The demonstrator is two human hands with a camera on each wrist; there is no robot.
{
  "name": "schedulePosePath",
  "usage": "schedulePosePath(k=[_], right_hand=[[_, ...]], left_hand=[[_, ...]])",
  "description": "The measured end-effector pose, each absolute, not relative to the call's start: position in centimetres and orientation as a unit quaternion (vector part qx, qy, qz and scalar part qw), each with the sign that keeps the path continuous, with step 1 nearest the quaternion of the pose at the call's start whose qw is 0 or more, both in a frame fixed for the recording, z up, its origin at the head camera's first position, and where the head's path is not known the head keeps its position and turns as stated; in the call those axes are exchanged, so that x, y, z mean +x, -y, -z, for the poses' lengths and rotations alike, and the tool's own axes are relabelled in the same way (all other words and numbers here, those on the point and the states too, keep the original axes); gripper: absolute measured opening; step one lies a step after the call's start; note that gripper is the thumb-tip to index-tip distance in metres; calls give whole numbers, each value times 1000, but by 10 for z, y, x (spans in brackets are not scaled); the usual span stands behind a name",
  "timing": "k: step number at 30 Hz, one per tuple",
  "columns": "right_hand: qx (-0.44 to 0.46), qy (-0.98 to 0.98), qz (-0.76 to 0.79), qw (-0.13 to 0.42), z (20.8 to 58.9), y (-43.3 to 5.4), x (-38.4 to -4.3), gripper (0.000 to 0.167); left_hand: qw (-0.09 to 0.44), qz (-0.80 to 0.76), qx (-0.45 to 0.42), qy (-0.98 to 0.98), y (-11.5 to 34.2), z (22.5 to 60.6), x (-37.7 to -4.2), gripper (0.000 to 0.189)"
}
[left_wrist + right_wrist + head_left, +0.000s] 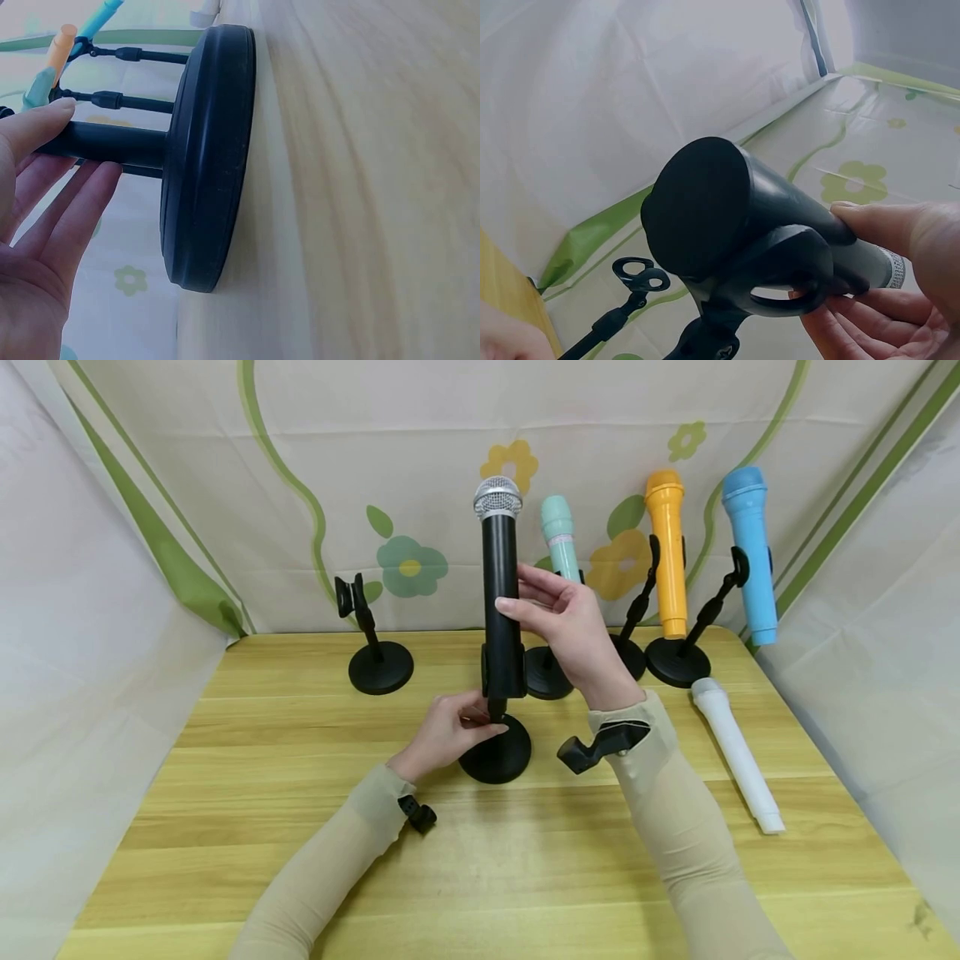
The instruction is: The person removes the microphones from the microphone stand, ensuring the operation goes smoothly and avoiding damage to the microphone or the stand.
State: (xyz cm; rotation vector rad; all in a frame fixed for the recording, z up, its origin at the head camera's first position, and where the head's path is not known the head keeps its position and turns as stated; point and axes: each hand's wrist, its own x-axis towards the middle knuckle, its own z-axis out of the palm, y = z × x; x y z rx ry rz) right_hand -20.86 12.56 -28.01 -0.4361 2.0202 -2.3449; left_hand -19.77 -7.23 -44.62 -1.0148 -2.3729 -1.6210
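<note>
A black microphone (501, 585) with a silver mesh head stands nearly upright, its lower end seated in the clip of a black desk stand (497, 760). My right hand (573, 631) pinches the microphone's body between thumb and fingers, above the clip. Low on the stand, my left hand (450, 731) grips the stem just over the round base, thumb on one side and fingers on the other. In the left wrist view the base (210, 157) sits at the table surface. The right wrist view shows the clip (802, 262) curving around the microphone's flat-ended bottom.
An unoccupied black stand (381, 667) is at the back left. At the back right, more stands bear a mint microphone (561, 539), an orange one (666, 556) and a blue one (752, 556). A white microphone (738, 756) lies on the wooden table (225, 827) at right.
</note>
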Motion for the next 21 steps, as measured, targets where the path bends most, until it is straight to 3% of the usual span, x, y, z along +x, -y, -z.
schedulePosePath(k=[21], right_hand=[[-143,-642,753,-3,276,-124,-214,56]], left_hand=[[40,522,-328,787,72,444,-196,21]])
